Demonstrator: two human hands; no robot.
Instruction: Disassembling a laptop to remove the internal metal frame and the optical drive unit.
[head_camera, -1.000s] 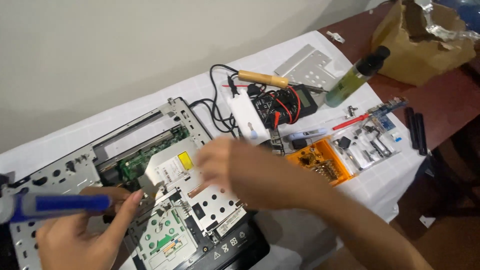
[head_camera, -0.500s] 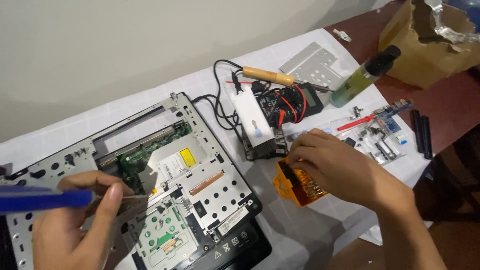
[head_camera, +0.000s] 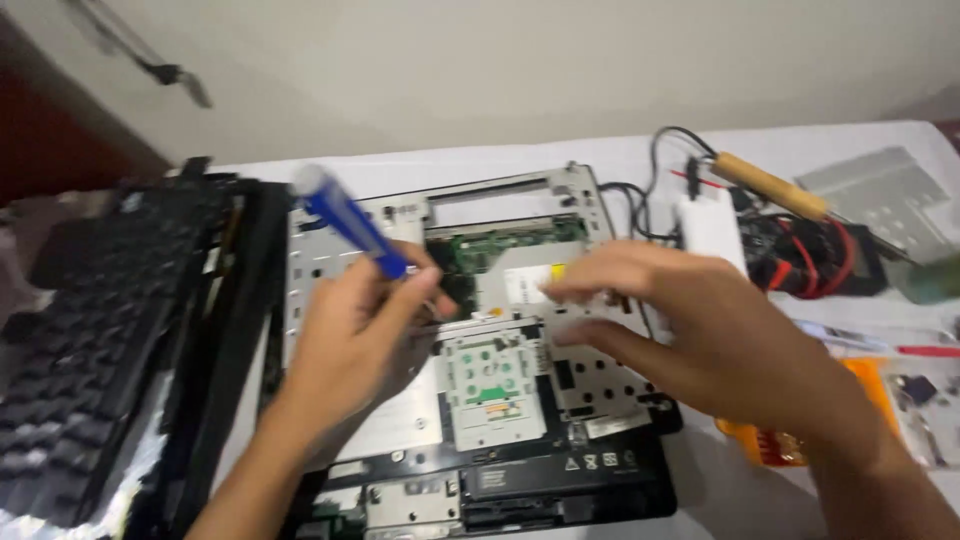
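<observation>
A person leans over a white-covered bench (head_camera: 560, 155) with an opened laptop chassis (head_camera: 470, 350) lying flat in the middle. The chassis shows a bare silver metal frame full of small cut-outs, a green circuit board (head_camera: 505, 247) near its far edge, a pale square touchpad module with green traces at the centre, and a black plastic lip along the near edge. The left hand (head_camera: 350, 335) is clenched around a blue-handled screwdriver (head_camera: 350, 220), handle tilted up and away to the left, tip hidden down among the fingers over the frame. The right hand (head_camera: 700, 335) hovers just above the right half of the chassis, fingers spread and released, grasping nothing; it is blurred. To the left, a detached black keyboard (head_camera: 90, 330) lies beside a black bezel. To the right rear sit a wooden-handled soldering iron (head_camera: 770, 187), a white rectangular block, red and black wires, and an orange tray (head_camera: 790, 440) partly behind the right wrist
</observation>
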